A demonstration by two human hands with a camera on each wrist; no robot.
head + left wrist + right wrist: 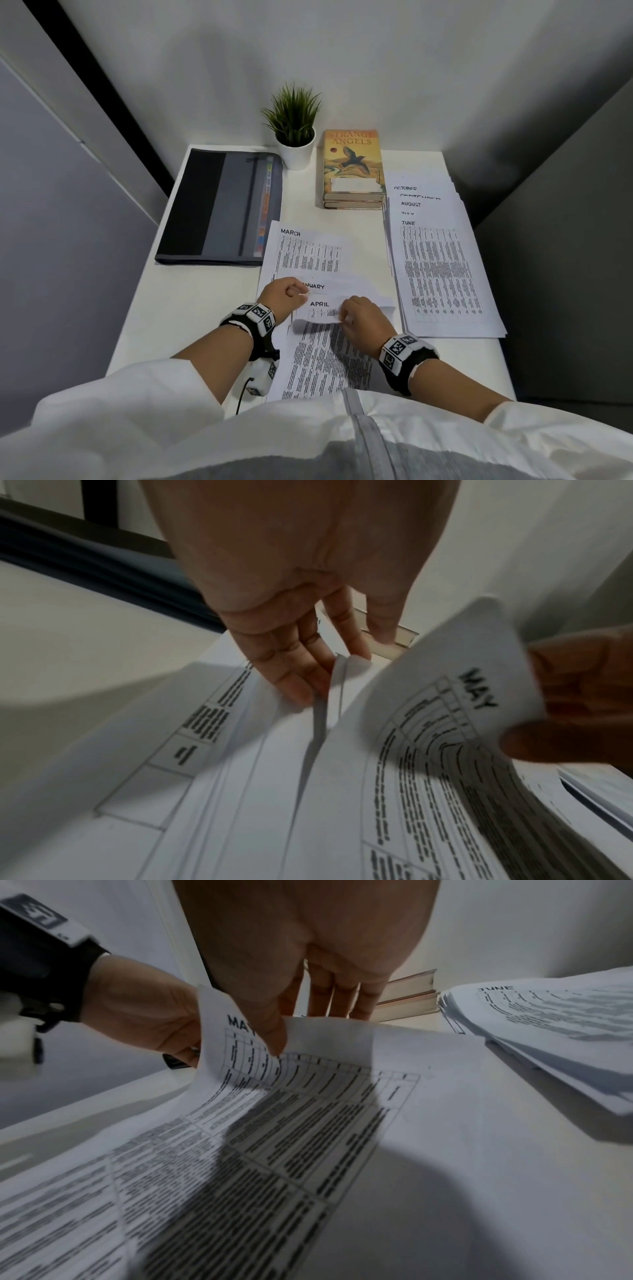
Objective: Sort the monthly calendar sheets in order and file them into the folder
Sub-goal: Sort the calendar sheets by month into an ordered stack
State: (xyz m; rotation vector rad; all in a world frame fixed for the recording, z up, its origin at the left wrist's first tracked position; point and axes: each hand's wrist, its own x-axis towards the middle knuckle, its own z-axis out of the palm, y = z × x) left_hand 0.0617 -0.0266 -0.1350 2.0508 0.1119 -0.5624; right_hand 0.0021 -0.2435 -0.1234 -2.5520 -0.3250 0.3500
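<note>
— Status of the sort, please.

— Partly done, by my reading. On the right of the white table (212,308) lies a fanned stack of white printed calendar sheets (445,274), headings running OCTOBER, SEPTEMBER, AUGUST, a mostly covered one that is probably JULY, and JUNE on top. That part looks ordered. What lies beneath OCTOBER is hidden.

— And the rest?

— Unsorted, directly in front of the person. A white sheet headed MARCH (305,253) lies flat, one headed JANUARY (342,286) overlaps it, one headed APRIL (320,305) sits nearer, and the white sheet headed MAY (308,1096) has its top edge curled up and over. I see no February heading.

— The hands?

— The right hand (363,325) pinches the curled top of the MAY sheet, thumb on the printed face, the other fingers straight behind it. The left hand (282,296) has its fingers bent down onto the edges of the loose sheets beside it; the left wrist view shows the fingertips (294,693) touching paper edges, but whether they actually grip a sheet I cannot tell.

— The folder?

— The dark grey zip folder with a clear pocket (219,209) lies closed at the far left, touching the MARCH sheet's corner. No calendar sheet appears filed. Outstanding, in my judgement: MAY probably goes onto JUNE, then April down to January, then the filing.
</note>
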